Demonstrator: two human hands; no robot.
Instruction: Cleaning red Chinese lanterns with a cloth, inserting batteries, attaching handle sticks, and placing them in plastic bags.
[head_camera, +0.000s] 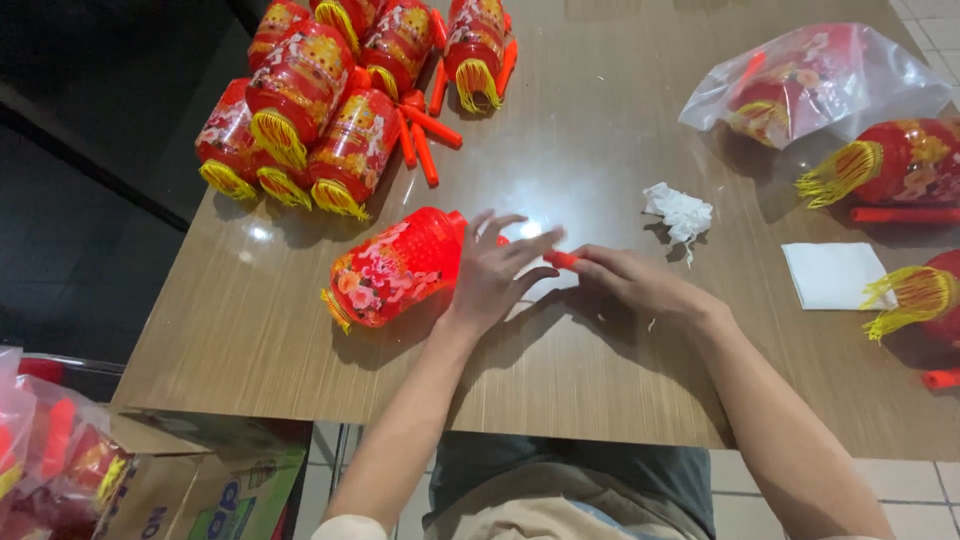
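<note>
Left hand (497, 272) is spread wide, fingers fanned, its palm laid against the top end of a red lantern (395, 268) that lies on its side on the table (600, 390). Nothing is gripped by it; the lantern appears only to be steadied, so that it is kept from rolling on its round body. Its yellow fringe points toward the table's near left edge, and its top end is turned toward the hands.

The right hand (630, 280) is laid low on the table just beside the left, fingers nearly closed, and the tip of a red-orange stick (560, 259) is pinched between them. The stick is aimed toward the lantern's top end; whether it touches the lantern cannot be told, since the left hand's fingers cover that spot.

A cluster of like lanterns (320, 110) is heaped at the far left corner, with loose red sticks (425, 135) lying beside them, apparently set apart from the work space. A crumpled white wad (680, 210) lies near the right hand, beyond it. A white paper square (832, 274) is seen farther right, between two more lanterns (900, 165) with yellow fringes, and a clear bag (810, 80) holding another lantern sits at the far right. A cardboard box (190, 490) with bagged red items is seen below the table's left edge.
</note>
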